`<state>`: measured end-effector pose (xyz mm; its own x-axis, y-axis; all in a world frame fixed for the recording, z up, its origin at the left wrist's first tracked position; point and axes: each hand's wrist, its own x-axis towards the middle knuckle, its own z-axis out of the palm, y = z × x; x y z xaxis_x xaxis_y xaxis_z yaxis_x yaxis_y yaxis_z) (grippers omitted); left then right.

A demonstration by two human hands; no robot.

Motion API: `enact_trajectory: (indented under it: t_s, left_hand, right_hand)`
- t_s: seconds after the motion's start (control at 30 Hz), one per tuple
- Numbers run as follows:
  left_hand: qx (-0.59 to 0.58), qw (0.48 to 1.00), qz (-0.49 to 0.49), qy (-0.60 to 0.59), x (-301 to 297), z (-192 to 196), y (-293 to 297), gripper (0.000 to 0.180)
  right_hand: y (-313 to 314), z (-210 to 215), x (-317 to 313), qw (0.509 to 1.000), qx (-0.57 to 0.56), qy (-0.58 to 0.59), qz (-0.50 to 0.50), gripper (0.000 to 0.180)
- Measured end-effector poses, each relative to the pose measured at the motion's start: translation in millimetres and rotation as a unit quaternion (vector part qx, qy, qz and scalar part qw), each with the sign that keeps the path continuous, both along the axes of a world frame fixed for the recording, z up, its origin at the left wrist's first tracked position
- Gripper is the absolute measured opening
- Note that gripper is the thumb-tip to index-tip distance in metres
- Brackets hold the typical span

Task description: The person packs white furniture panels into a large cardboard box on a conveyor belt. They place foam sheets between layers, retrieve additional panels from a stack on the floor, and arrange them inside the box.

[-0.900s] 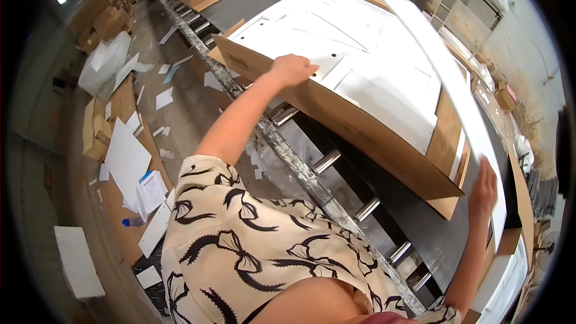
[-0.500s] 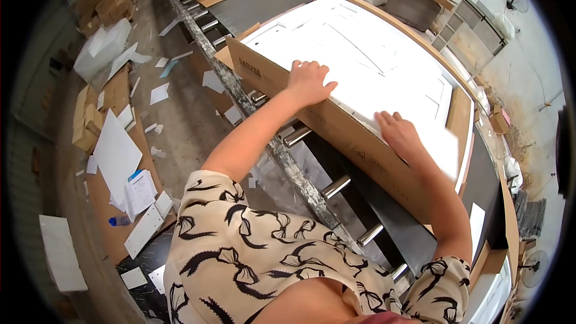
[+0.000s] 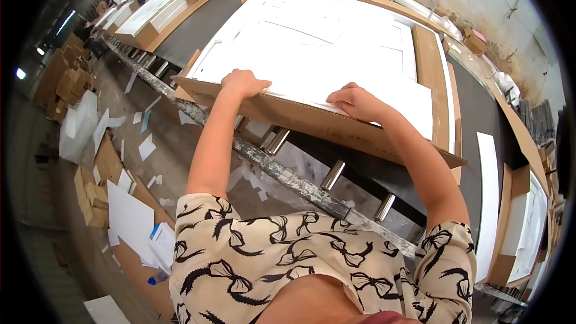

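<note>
Black conveyor belt (image 3: 474,114) w/ metal rollers (image 3: 334,175) is the biggest item; open carton (image 3: 312,121) sits on it, near side toward the person. White panels (image 3: 360,36) lie flat inside carton, top one close to the near wall; risk: if pushed unevenly, panel edge could catch on that wall & bend cardboard or chip a corner. Brown cardboard strip (image 3: 429,78) at R end, partly beside panels; a sideways shove might jam it. L hand (image 3: 243,84) bent over near wall, thumb out toward panels; R hand (image 3: 358,101) at panel edge, fingers curled; can't tell if either pinches. Fingers btwn panel & wall could get nipped, prob. if panel slips.
</note>
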<state>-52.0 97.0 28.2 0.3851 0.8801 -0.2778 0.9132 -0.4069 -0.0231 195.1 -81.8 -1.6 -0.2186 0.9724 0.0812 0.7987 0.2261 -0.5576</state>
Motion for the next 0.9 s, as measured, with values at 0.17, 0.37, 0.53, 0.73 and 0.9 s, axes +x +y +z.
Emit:
enact_trajectory:
  t_s: [0.17,0.37,0.53,0.73,0.9]
  left_hand:
    - [-0.009,0.998,0.028,0.048,5.1,18.6,26.2,0.065]
    - [0.015,0.998,-0.038,-0.038,-0.6,-16.9,59.4,0.079]
    - [0.046,0.996,-0.065,-0.034,-24.6,-59.3,94.2,0.086]
    - [0.169,0.974,0.002,-0.151,-25.7,-27.8,57.1,0.076]
    - [0.438,0.804,-0.165,-0.366,-34.6,-44.9,35.0,0.038]
  right_hand:
    - [29.3,20.2,-22.7,0.996,-0.08,0.044,-0.015,0.026]
    - [24.2,12.6,-15.2,0.992,-0.04,0.099,-0.074,0.027]
    - [-48.4,19.4,-32.3,0.933,0.232,0.199,-0.19,0.02]
    - [-257.0,-21.3,-24.7,0.841,0.369,0.131,-0.373,0.018]
    - [-454.1,-90.1,-53.6,0.711,0.246,0.137,-0.644,0.013]
